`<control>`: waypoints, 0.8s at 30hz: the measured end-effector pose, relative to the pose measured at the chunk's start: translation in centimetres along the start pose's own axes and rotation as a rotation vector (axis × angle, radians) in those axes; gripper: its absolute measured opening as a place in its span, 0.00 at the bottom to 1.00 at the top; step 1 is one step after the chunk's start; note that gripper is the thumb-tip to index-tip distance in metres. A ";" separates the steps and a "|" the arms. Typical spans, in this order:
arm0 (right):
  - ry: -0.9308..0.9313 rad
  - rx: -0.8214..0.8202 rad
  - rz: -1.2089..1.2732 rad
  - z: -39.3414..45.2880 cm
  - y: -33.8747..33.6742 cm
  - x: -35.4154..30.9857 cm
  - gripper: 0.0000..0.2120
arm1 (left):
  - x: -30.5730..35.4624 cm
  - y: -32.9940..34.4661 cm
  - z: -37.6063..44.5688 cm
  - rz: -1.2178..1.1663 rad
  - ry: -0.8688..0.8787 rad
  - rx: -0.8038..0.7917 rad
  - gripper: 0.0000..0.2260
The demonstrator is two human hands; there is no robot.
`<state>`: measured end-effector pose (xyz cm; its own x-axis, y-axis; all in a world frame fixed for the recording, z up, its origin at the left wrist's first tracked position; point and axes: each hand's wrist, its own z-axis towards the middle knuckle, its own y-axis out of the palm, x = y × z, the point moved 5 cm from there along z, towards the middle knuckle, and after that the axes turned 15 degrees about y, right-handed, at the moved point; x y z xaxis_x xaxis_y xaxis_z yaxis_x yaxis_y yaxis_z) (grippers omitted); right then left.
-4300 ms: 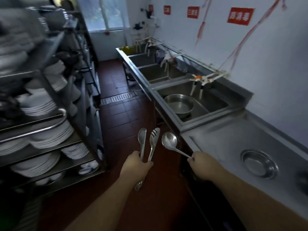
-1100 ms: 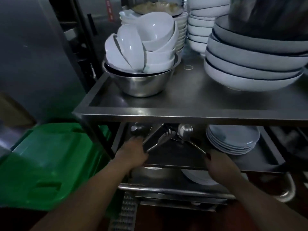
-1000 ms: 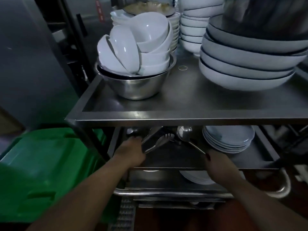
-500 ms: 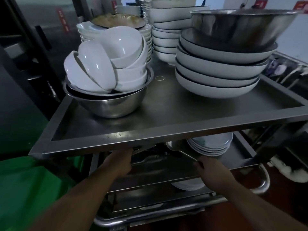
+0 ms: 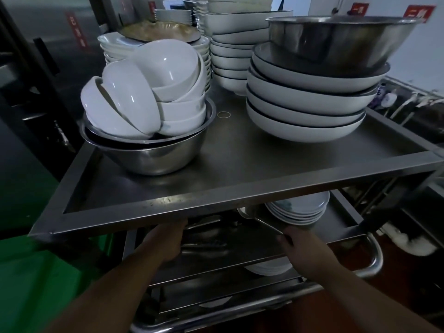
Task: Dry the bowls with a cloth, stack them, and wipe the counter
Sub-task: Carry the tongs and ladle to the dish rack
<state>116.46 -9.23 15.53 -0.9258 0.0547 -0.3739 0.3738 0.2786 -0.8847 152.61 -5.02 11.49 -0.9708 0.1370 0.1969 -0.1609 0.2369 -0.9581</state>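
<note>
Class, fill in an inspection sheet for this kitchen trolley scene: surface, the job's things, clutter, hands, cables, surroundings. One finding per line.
Surface: steel trolley top shelf, bare in the middle, specks near the front edge.
Job's things: white bowls piled unevenly in a steel basin; wide shallow bowls stacked, a large steel bowl on top; no cloth seen.
Clutter: plates on the middle shelf; a rubber band on top.
Hands: left hand reaches under the top shelf, its grip hidden; right hand holds a spoon handle.
Cables: nothing seen.
Surroundings: green bin at left; red wall signs.
</note>
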 end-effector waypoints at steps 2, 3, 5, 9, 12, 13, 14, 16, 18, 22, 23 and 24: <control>0.005 0.007 -0.003 0.0 0.1 0.2 0.12 | -0.3 0.3 -0.1 0.027 0.009 -0.017 0.24; 0.008 0.009 -0.005 0.1 0.1 0.3 0.12 | -0.5 0.5 -0.1 0.031 0.008 -0.021 0.23; 0.014 0.011 -0.006 0.1 0.0 0.3 0.12 | -0.8 0.6 -0.1 0.034 -0.002 -0.027 0.22; 0.011 0.007 -0.007 0.0 0.1 0.3 0.12 | -1.0 0.8 0.1 0.020 -0.025 -0.065 0.25; -0.005 0.005 -0.024 -0.2 -0.1 0.4 0.11 | -1.0 0.7 0.2 0.000 -0.050 -0.079 0.26; -0.012 0.007 -0.031 -0.3 -0.2 0.4 0.11 | -1.1 0.7 0.2 0.000 -0.057 -0.078 0.26; -0.017 0.008 -0.036 -0.3 -0.3 0.4 0.10 | -1.1 0.7 0.2 0.004 -0.062 -0.074 0.26; -0.021 0.009 -0.045 -0.4 -0.5 0.5 0.10 | -1.2 0.7 0.2 0.004 -0.072 -0.069 0.27; -0.021 0.010 -0.065 -0.3 -0.5 0.7 0.11 | -1.2 0.6 0.2 0.014 -0.080 -0.072 0.27; -0.031 0.003 -0.083 0.0 -0.5 0.6 0.11 | -0.9 0.6 0.0 0.071 -0.108 -0.091 0.30; -0.035 0.003 -0.091 0.1 -0.4 0.5 0.11 | -0.8 0.6 -0.1 0.085 -0.115 -0.093 0.31; -0.040 0.006 -0.103 0.2 -0.4 0.4 0.11 | -0.6 0.6 -0.1 0.095 -0.119 -0.090 0.32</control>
<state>115.94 -9.55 15.68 -0.9565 -0.0125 -0.2913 0.2768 0.2754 -0.9206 153.15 -4.86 10.82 -0.9959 0.0497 0.0754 -0.0561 0.3145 -0.9476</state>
